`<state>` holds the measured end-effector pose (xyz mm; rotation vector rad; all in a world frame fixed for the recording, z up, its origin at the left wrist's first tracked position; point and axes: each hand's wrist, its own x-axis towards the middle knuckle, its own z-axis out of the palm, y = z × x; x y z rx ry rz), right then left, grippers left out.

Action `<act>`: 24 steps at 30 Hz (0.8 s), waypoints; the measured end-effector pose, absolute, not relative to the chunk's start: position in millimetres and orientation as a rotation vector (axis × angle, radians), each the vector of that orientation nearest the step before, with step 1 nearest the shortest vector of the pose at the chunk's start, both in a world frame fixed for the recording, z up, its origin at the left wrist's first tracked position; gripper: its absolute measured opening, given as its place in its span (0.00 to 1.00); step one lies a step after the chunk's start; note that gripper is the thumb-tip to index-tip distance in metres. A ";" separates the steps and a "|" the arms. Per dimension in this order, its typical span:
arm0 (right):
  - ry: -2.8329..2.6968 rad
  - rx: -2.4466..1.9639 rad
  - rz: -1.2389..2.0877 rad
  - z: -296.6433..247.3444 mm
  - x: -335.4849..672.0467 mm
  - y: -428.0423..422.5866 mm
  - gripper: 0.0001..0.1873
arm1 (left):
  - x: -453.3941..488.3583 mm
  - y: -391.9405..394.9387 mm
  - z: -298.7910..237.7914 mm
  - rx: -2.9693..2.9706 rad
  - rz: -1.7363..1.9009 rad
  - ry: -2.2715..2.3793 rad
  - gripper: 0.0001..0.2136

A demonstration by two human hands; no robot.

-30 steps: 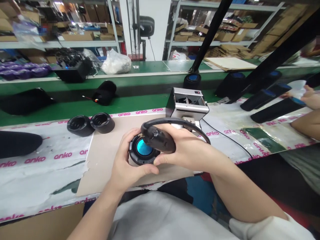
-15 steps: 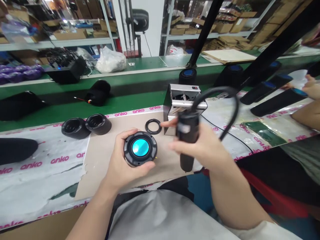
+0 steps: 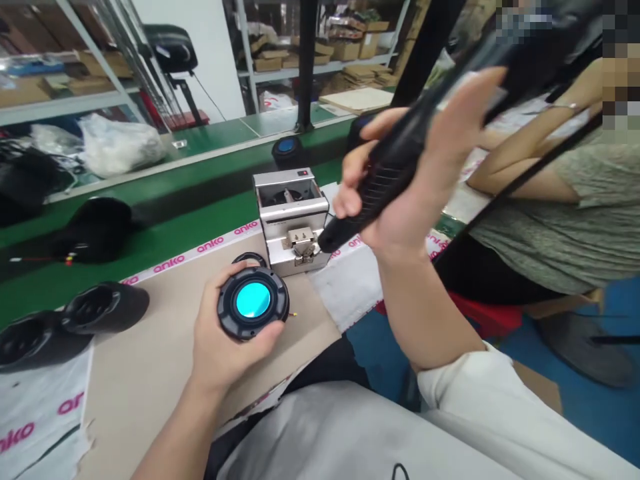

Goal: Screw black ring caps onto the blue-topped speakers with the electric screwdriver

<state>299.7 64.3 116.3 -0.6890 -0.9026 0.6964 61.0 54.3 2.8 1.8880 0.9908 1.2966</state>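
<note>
- Shelves (image 3: 320,70) of steel racking stand at the back, stacked with cardboard boxes (image 3: 270,63); a white plastic bag (image 3: 117,143) lies on the green worktop (image 3: 215,137) further left.
- Pink lowercase "anko" lettering repeats along a white tape (image 3: 217,245) at the worktop's edge, and the same word shows in larger print on a white plastic sheet (image 3: 30,427) at lower left. No other writing can be read.
- A cardboard sheet (image 3: 150,393) lies over that plastic, with two black speaker housings (image 3: 105,307) lying on their sides at its far left.
- The left hand (image 3: 225,327) holds a round speaker (image 3: 253,300) over the cardboard sheet, its turquoise centre facing up; the fingers (image 3: 225,280) curl firmly around its dark rim.
- A thin black ring (image 3: 249,258) sits just behind the speaker, partly hidden by it.
- The right hand (image 3: 415,180) is raised, its fingers (image 3: 370,137) clenched around a black corded hand tool (image 3: 395,160) with a ribbed grip. Its tip points down, just beside a steel screw feeder (image 3: 285,213) standing at the cardboard's far edge.
- A co-worker in a grey-green T-shirt (image 3: 525,227) sits at right, arms folded.
</note>
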 end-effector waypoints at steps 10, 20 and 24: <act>-1.037 -0.743 0.738 101.7 283.9 107.9 0.36 | 72.1 60.4 3.6 1.868 1.281 0.931 0.38; -1.012 -0.793 0.757 102.3 281.9 114.7 0.37 | 72.0 61.9 2.5 1.880 1.270 0.943 0.39; -1.051 -0.860 0.870 104.6 287.5 120.2 0.36 | 71.8 62.3 3.0 1.886 1.267 0.938 0.38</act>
